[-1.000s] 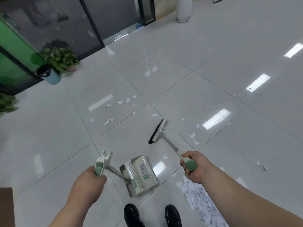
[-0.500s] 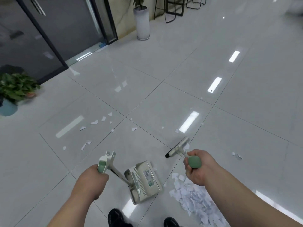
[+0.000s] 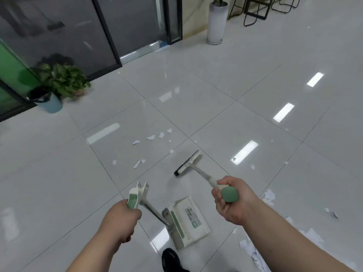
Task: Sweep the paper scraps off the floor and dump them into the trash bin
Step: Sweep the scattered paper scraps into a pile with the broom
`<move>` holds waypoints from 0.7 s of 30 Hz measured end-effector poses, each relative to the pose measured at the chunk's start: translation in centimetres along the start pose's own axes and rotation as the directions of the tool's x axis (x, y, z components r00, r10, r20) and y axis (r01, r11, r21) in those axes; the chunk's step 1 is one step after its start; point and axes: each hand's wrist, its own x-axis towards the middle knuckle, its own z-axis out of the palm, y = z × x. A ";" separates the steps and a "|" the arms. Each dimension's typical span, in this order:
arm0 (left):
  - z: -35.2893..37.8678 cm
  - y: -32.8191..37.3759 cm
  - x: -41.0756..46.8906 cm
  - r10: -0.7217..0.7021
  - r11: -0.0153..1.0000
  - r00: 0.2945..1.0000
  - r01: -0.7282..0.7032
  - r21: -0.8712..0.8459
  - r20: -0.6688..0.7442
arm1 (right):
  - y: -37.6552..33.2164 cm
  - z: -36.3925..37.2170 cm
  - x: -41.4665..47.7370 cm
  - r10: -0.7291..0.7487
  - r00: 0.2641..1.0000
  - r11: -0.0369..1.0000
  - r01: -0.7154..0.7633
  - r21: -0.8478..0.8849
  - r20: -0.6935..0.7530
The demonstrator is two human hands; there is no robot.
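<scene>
My left hand [image 3: 119, 220] grips the green-and-white handle of a long-handled dustpan [image 3: 186, 220], whose white pan rests on the floor in front of my shoes. My right hand [image 3: 229, 201] is closed around the green end of a broom [image 3: 188, 163]; its black-bristled head touches the tile ahead of the pan. Several loose paper scraps [image 3: 151, 137] lie on the tiles beyond the broom head. A pile of scraps [image 3: 255, 250] sits at the lower right, partly hidden by my right forearm. A blue trash bin [image 3: 46, 101] with a black liner stands at the far left.
A leafy potted plant [image 3: 66, 79] sits beside the bin against dark glass doors [image 3: 110, 26]. A tall white planter [image 3: 216, 22] and black metal stool legs [image 3: 255, 10] stand at the back. A few stray scraps [image 3: 332, 213] lie at the right. My black shoe [image 3: 170, 258] is below the pan.
The view has swung left, bringing the bin and plant back into sight. The broom head has moved forward and left, away from the scrap pile toward the loose scraps. The dustpan stays put.
</scene>
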 end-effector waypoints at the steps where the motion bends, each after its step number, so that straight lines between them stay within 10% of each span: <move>1: -1.3 -0.7 0.6 -0.015 1.000 1.000 0.014 -0.017 -0.005 | 0.4 2.0 0.8 0.005 1.000 0.999 -0.004 -0.035 0.020; 21: -14.4 -9.1 6.5 -0.241 0.970 0.907 0.232 -0.068 -0.347 | 5.5 30.3 18.6 0.230 0.947 0.824 -0.068 -0.562 0.223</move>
